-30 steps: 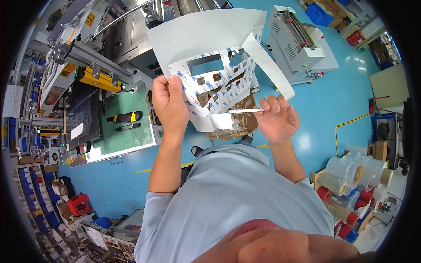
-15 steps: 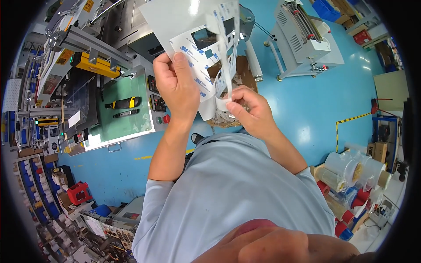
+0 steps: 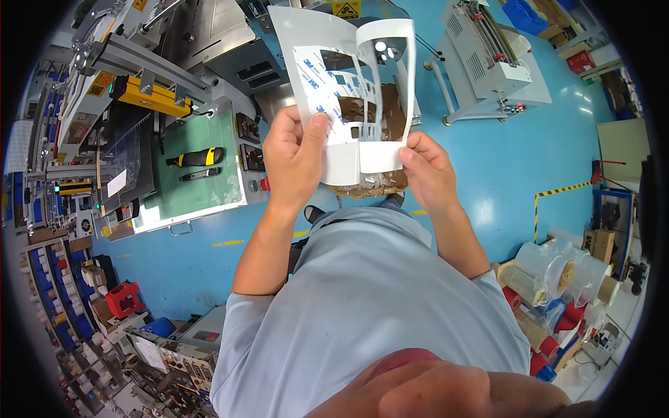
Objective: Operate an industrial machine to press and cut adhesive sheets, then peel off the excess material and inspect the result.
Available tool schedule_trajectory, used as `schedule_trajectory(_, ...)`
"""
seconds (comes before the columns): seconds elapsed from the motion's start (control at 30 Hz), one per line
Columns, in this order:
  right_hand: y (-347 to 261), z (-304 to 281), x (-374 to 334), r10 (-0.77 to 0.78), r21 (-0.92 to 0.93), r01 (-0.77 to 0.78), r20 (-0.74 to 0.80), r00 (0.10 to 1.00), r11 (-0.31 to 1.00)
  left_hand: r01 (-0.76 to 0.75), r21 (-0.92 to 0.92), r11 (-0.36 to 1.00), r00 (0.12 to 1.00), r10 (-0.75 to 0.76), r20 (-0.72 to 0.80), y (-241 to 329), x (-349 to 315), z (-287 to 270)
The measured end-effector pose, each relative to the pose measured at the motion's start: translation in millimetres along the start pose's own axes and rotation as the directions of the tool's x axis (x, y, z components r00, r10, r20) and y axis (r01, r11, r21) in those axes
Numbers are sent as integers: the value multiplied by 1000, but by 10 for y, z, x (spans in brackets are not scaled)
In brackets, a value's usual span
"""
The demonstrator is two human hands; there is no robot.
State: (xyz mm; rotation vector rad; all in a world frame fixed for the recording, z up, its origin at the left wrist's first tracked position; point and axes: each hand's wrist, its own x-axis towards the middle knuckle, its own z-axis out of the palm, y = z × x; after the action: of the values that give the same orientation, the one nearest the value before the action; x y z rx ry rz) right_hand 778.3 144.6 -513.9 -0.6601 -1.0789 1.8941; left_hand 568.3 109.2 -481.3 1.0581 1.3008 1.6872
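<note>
My left hand (image 3: 295, 159) pinches the left side of a white adhesive sheet (image 3: 305, 78), thumb lying on its front. Blue print and several rectangular cut-outs cover the sheet's middle. At the right, my right hand (image 3: 428, 169) grips the edge of a white liner strip (image 3: 383, 159) between thumb and fingers. This liner has openings too and curls away from the sheet, partly peeled, still joined to it near the lower middle. Below the sheet stands a brown cardboard box (image 3: 397, 115) holding crumpled clear scrap, mostly hidden behind the sheet.
To the left, a machine table with a green mat (image 3: 202, 191) bears a black-and-yellow utility knife (image 3: 198, 159) and a smaller grey knife (image 3: 200, 174). A white machine (image 3: 481, 63) stands at the far right. Wrapped film rolls (image 3: 543, 265) lie at the lower right.
The liner has been pulled to the right, opening a wide gap from the sheet. Both hands have shifted right, and the sheet now faces me more squarely.
</note>
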Motion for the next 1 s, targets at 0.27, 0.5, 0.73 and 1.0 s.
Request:
schedule_trajectory(0.27,-90,-93,-129,-32,188,18,70,997,982,-113,-103,988,990,121,77,76,2,-55)
schedule_trajectory(0.5,-175,-135,-204,-62,265,39,79,995,964,-168,-156,973,977,185,102,142,41,-127)
schedule_trajectory(0.73,-226,-318,-267,-90,261,81,22,996,962,-220,-89,971,967,229,110,220,90,-255)
schedule_trajectory(1.0,-264,-471,-315,-118,293,86,90,989,952,-240,-48,970,959,244,142,284,137,-335)
